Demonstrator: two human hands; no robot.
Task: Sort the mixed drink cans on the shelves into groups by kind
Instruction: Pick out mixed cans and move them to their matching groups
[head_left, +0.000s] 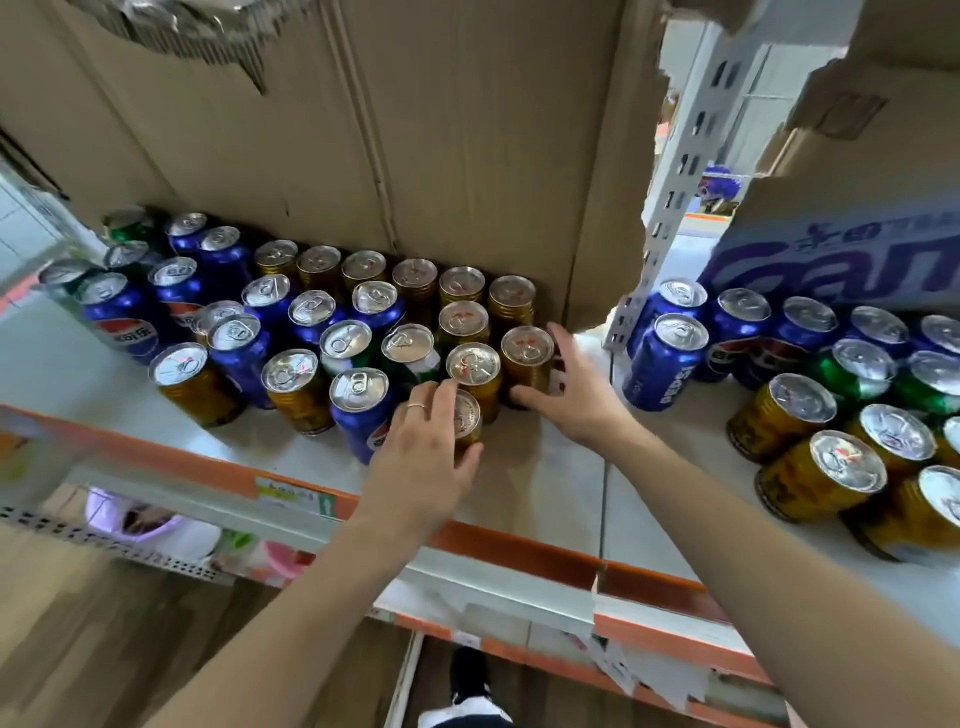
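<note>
Mixed drink cans stand on a white shelf (545, 483): gold cans along the back and right, blue Pepsi cans (358, 397) in the middle and left, green cans (409, 352) among them. My left hand (423, 447) grips a gold can (467, 413) at the front of the group, fingers over its top and thumb below. My right hand (574, 387) holds the rightmost gold can (525, 353), with the thumb in front and the fingers along its right side. A third gold can (472, 365) stands between the two.
A big cardboard box (415, 130) stands right behind the cans. A perforated metal post (675, 182) divides the shelf; right of it are more blue (670, 358), green (857, 371) and gold cans (831, 475) before a printed carton (831, 260). The shelf edge is orange (519, 545).
</note>
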